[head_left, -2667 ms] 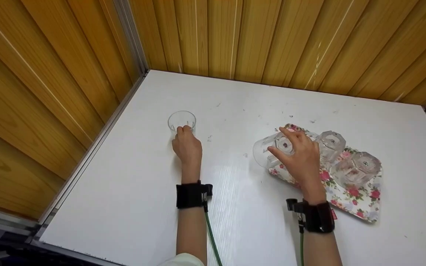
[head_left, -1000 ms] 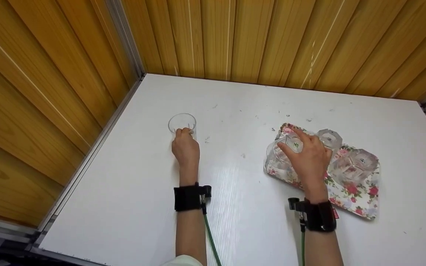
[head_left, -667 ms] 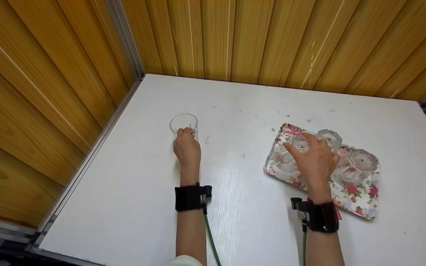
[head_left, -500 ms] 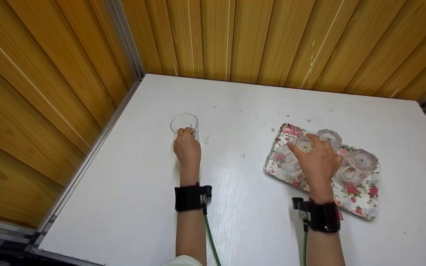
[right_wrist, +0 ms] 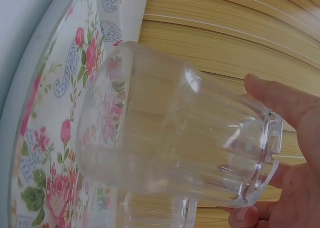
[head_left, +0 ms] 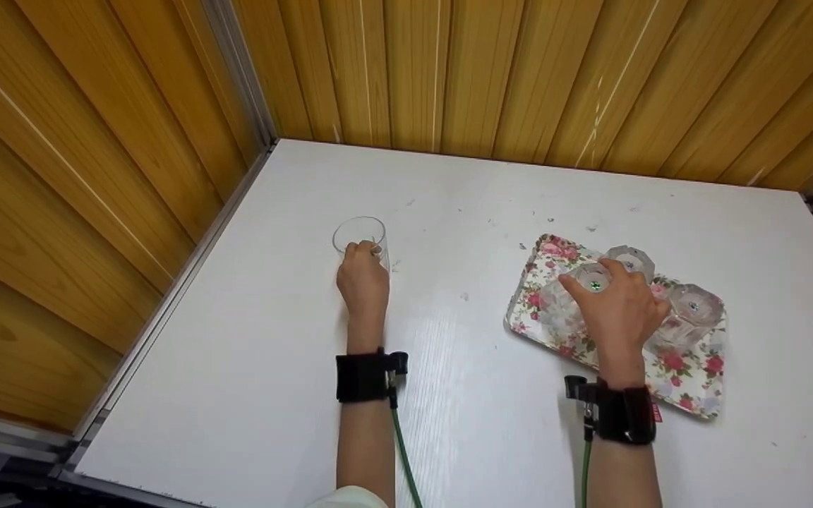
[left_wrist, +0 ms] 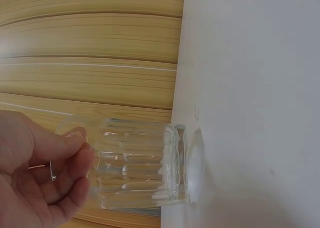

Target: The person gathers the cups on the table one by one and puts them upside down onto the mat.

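My left hand (head_left: 364,279) pinches the rim of a clear glass tumbler (left_wrist: 140,163) between thumb and fingers. The tumbler stands upright, its thick ribbed base right at the white table. My right hand (head_left: 622,303) grips a second clear tumbler (right_wrist: 185,128) near its base, thumb on one side and fingers on the other. This one is upside down, its mouth close over the left part of a floral tray (head_left: 682,398). Two more inverted tumblers sit on the tray, one at the back (head_left: 629,259) and one on the right (head_left: 685,321).
The white table (head_left: 251,339) meets a wood-panelled wall (head_left: 484,77) at the back and another panelled wall (head_left: 61,212) on the left. A green cable (head_left: 404,451) trails from the left wrist strap (head_left: 363,377); the right strap has one too.
My right hand has carried its inverted tumbler rightward from the tray's left edge to over the tray, near the back glass. My left hand and its tumbler have shifted slightly right.
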The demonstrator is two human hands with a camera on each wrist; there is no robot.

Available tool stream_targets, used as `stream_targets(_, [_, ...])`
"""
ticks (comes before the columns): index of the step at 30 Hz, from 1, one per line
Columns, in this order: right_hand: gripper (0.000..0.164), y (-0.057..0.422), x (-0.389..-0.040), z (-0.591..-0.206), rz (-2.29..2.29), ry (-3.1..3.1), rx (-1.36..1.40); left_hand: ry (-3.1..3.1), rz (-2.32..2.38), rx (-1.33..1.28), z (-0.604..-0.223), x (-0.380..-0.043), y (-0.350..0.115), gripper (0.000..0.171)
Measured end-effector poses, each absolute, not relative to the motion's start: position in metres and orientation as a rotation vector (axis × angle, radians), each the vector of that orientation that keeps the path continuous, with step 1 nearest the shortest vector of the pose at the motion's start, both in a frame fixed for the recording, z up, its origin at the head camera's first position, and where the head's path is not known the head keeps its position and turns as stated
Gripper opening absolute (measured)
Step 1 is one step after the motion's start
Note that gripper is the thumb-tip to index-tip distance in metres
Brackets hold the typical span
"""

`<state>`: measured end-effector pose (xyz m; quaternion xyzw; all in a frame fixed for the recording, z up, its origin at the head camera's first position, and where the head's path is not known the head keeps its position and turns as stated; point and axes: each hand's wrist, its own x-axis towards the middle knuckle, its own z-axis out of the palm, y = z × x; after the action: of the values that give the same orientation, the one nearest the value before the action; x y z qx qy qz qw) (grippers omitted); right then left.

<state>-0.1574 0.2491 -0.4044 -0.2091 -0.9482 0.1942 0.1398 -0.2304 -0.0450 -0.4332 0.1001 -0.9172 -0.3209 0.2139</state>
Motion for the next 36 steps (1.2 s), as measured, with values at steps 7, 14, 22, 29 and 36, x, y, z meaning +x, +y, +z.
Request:
stream_targets(7, [0.080, 0.253, -0.156, -0.406, 0.545, -2.737, -0.625, -2.507, -0.889, 0.286, -0.432, -0.229, -0.044, 0.010])
stream_targets(14, [0.080, 0.256, -0.156, -0.406, 0.541, -2.764, -0.643, -2.516, -0.872, 0.308, -0.434, -0.230, -0.042, 0.012])
stream_targets(22, [0.078, 0.259, -0.155, -0.407, 0.560, -2.780, -0.650, -2.534, -0.873, 0.309, -0.432, -0.231, -0.043, 0.011])
stream_targets(29, [0.080, 0.266, -0.157, -0.409, 0.557, -2.817, -0.699, -2.539, -0.866, 0.312, -0.431, -0.230, -0.042, 0.011])
stream_targets(36, [0.076, 0.277, -0.154, -0.411, 0.603, -2.781, -0.745, -2.515, -0.926, 0.296, -0.429, -0.230, -0.042, 0.011])
